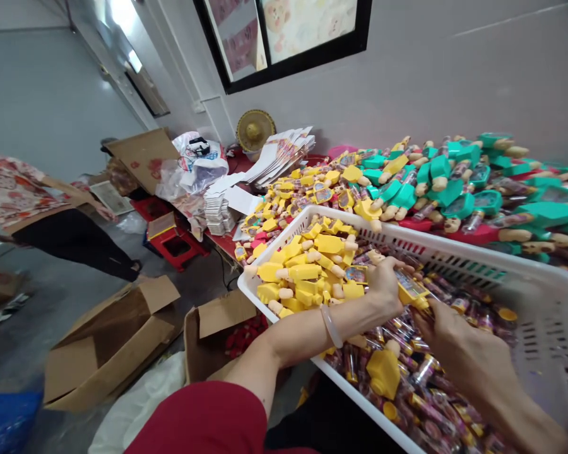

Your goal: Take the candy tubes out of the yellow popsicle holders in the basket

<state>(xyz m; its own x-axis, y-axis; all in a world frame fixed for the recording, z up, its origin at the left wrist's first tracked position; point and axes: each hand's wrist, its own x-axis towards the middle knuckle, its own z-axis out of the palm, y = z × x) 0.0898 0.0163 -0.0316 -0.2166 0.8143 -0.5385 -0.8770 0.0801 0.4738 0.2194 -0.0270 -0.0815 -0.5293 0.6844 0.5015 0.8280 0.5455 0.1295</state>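
Note:
Above a white plastic basket [265,309], my left hand [384,282] is closed around a yellow plastic toy [411,289] with a printed panel. My right hand [459,334] grips the near end of the same toy; its fingertips are partly hidden. Beneath both hands lie many small clear tubes [423,369] with yellow caps and dark contents. A heap of yellow toys [303,268] with beige knobs fills the left end of the basket. One more yellow piece [383,372] rests on the tubes below my hands.
Behind the basket, a red table [239,165] bears piles of green toys [459,205] and yellow ones, plus stacked white cards [284,154]. Open cardboard boxes [108,343] stand on the floor at left. Another person [52,202] is at far left near a red stool [175,239].

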